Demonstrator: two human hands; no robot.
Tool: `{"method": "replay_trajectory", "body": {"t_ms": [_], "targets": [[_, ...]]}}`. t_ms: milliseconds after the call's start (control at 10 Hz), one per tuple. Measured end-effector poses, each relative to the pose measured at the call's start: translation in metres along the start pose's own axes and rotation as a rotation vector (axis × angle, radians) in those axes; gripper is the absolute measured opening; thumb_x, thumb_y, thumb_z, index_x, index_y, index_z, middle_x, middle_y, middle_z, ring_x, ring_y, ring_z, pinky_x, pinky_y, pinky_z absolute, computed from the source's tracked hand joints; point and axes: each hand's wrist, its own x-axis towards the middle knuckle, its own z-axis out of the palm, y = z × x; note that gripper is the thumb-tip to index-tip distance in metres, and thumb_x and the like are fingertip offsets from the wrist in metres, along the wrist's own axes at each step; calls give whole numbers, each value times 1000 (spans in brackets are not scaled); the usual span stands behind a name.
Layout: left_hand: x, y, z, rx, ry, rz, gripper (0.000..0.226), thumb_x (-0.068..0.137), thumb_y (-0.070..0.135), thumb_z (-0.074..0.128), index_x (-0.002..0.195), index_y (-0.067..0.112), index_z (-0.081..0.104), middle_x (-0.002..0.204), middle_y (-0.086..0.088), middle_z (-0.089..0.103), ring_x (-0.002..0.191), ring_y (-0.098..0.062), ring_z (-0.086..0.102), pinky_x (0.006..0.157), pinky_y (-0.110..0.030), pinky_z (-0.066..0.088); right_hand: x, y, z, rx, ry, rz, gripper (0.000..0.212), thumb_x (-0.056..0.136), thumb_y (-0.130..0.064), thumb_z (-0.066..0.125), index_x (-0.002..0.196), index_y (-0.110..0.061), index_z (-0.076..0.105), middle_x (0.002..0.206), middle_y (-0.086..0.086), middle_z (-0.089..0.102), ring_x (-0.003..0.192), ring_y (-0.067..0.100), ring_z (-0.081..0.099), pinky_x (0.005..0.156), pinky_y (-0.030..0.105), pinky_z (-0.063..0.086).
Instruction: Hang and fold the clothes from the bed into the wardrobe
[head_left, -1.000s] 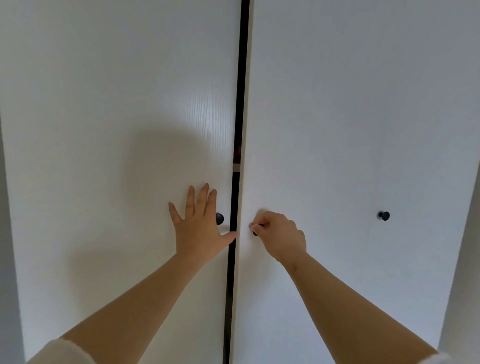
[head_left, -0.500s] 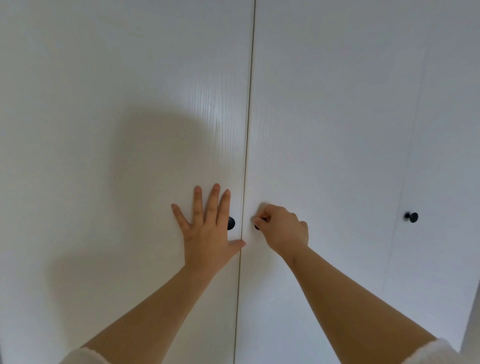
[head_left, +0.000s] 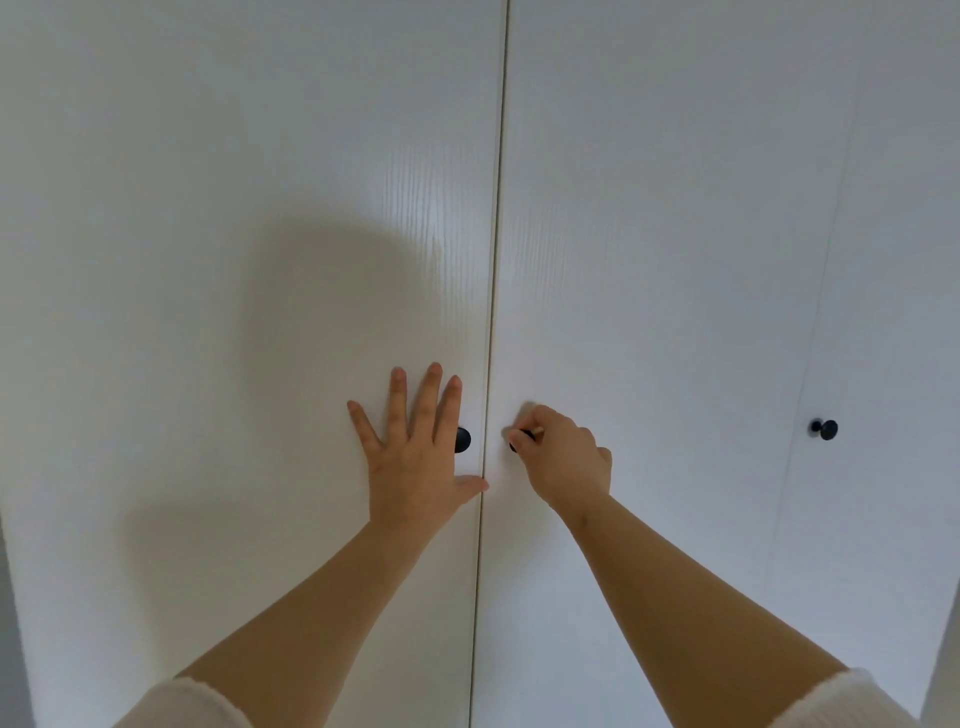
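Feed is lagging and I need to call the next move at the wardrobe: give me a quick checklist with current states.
1. Seam between the two middle doors closed, only a thin line: ok.
2. Left hand flat on left door, fingers straight: ok.
3. Right hand pinches right door's knob: ok.
4. Left door's knob ungripped, beside the left hand's fingers: ok.
5. Far-right knob untouched: ok.
6. Clothes stowed inside: cannot tell, the doors hide the interior.
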Motion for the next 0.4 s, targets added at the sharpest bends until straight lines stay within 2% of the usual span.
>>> {"method": "replay_trajectory", "body": {"t_ms": [100,200,300,400], "targets": [[1,-3,-5,-30,-97,3,130,58,68,68,145,22,-17,153,-2,-23,137,-33,-26,104,-67,-5,-2,3,-1,72,-56,28,11,96,-28,41,90,-29,51,94,-5,63,93,20,52,76,32,31],[-8,-6,-7,-33,-186,-31,128,72,53,62,123,23,-51,129,3,-57,123,-24,-48,104,-62,-17,-17,7,-3,59,-193,44,36,95,-28,40,130,-39,38,115,-1,60,102,23,51,85,35,37],[-26,3,-19,-51,-246,-17,128,74,51,62,121,24,-53,128,1,-58,121,-25,-50,102,-60,-20,-43,16,-8,41,-217,-4,62,94,-33,46,145,-40,12,129,3,53,115,27,48,90,38,40],[-39,15,-33,-34,-274,-20,127,75,54,61,118,27,-55,134,2,-53,120,-25,-51,104,-59,-17,-59,26,-25,80,-204,15,62,94,-35,47,147,-35,14,140,2,45,123,29,43,97,39,37]]}}
